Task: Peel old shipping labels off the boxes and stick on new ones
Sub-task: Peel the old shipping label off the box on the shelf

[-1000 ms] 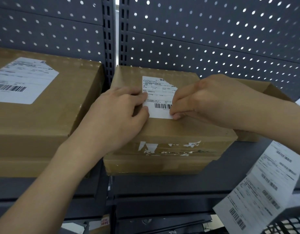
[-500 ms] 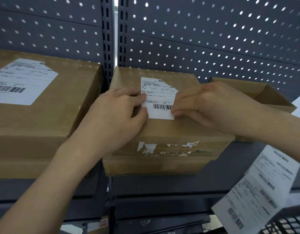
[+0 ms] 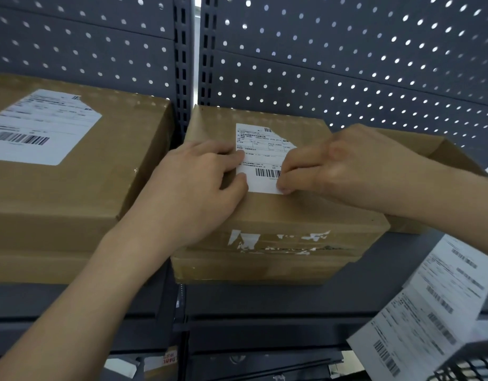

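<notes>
White label (image 3: 260,160) between left hand (image 3: 199,188), right hand (image 3: 347,166).

1. Label (image 3: 260,158) on the middle box (image 3: 292,215): right edge covered by the right hand (image 3: 344,166); whether pinched or merely pressed, cannot tell. Print too small to read.
2. Left box (image 3: 72,188): cut off at the left edge, its own sticker (image 3: 42,127) likewise.
3. Open box (image 3: 440,152): largely hidden behind the right forearm.
4. Strip of labels (image 3: 429,312), lower right: blurred, cut off at the edge.
5. Wire basket (image 3: 473,364): only a corner shows.
</notes>
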{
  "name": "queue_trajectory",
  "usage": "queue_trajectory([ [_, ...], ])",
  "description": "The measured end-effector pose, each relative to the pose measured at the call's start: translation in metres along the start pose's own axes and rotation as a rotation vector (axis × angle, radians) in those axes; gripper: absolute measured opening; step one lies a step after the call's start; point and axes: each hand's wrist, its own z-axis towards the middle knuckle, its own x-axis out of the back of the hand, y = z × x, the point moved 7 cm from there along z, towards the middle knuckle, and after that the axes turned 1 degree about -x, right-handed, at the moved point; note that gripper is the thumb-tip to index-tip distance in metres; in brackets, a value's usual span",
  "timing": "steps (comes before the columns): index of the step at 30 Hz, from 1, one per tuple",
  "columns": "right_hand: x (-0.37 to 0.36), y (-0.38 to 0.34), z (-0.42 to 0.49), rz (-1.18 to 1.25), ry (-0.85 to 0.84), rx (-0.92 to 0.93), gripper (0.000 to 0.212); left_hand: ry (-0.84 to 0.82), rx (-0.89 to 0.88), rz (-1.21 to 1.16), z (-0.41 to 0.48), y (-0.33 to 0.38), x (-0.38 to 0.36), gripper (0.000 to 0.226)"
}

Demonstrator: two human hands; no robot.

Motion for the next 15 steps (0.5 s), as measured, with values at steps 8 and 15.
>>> queue_trajectory([
  [8,-0.008,0.01,-0.006,0.102,0.084,-0.128,0.027,-0.003,0.008,-0.003,0.001,-0.001,-0.001,0.048],
  [15,-0.002,0.016,-0.004,0.277,0.015,-0.053,0.017,-0.005,0.012,-0.008,0.0,-0.001,-0.001,0.047],
])
